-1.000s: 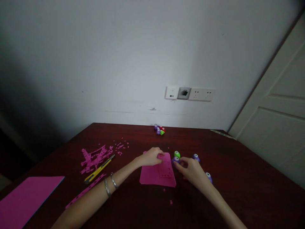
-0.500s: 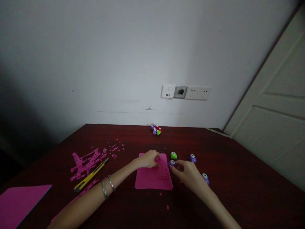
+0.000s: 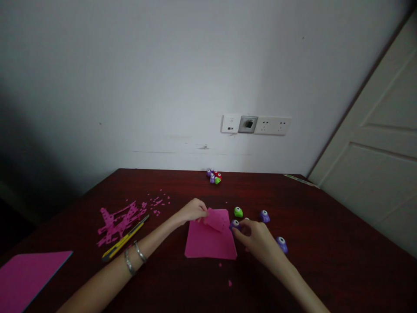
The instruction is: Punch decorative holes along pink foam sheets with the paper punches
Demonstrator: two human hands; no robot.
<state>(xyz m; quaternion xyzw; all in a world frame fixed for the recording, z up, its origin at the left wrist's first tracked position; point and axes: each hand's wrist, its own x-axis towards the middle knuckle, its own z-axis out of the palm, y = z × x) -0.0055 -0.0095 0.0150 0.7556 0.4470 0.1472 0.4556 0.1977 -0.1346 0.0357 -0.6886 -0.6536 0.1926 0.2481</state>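
Observation:
My left hand [image 3: 194,211] pinches the edge of a small pink paper piece [image 3: 215,222], which tilts above a larger pink paper sheet [image 3: 210,246] on the table. Small holes seem to run along that piece. At the sheet's right edge, my right hand [image 3: 256,234] has its thumb and fingers closed on a purple craft punch [image 3: 234,224] with a white, eye-like top. A green punch [image 3: 238,212] stands just beyond it. Two other purple punches, one farther back [image 3: 264,216] and one by my right wrist [image 3: 281,244], are nearby.
Cut pink paper scraps [image 3: 122,224] and tiny bits [image 3: 158,202] lie on the left of the dark red table [image 3: 182,287]. A yellow utility knife [image 3: 125,239] rests beside them. Another pink sheet [image 3: 29,276] is at front left. Several punches [image 3: 213,176] cluster near the wall.
My left hand has moved left, lifting the small pink paper piece from lying on the sheet to a tilt. My right hand stays on the purple punch.

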